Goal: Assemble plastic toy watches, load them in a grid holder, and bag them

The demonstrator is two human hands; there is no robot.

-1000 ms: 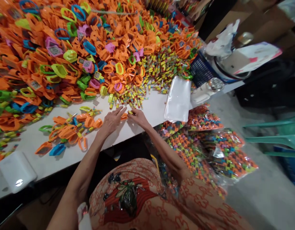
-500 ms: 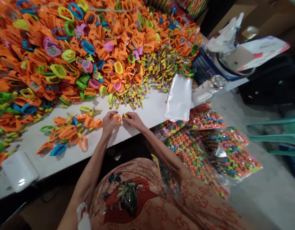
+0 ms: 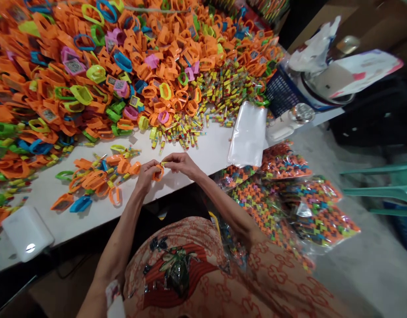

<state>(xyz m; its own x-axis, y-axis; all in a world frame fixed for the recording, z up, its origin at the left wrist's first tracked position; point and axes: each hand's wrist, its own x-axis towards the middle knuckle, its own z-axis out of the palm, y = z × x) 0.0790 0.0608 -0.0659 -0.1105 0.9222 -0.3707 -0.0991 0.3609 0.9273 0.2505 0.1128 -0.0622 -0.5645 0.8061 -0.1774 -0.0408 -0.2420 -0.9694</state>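
Over the white table (image 3: 197, 152), near its front edge, my left hand (image 3: 146, 176) is closed around an orange toy watch (image 3: 158, 174). My right hand (image 3: 183, 164) pinches a small yellow tube (image 3: 163, 164) with its fingertips, right against the watch; whether the tube is in the loop or beside it, I cannot tell. To the left lies a loose group of orange, blue and green toy watches (image 3: 96, 180) mixed with small tubes. Just beyond my hands sits a heap of small yellow and red tubes (image 3: 180, 134).
A huge pile of toy watches (image 3: 130, 53) covers the back of the table. Clear plastic bags (image 3: 247, 134) lie at the right, beside a bottle (image 3: 291, 120) and a blue basket (image 3: 281, 90). A white box-shaped device (image 3: 27, 234) rests at left. Filled bags (image 3: 256, 203) sit below, near a green chair (image 3: 378, 192).
My right hand has moved left, bringing the yellow tube from a gap away up to the orange toy watch. My left hand has shifted slightly left and nearer me, still holding the watch.
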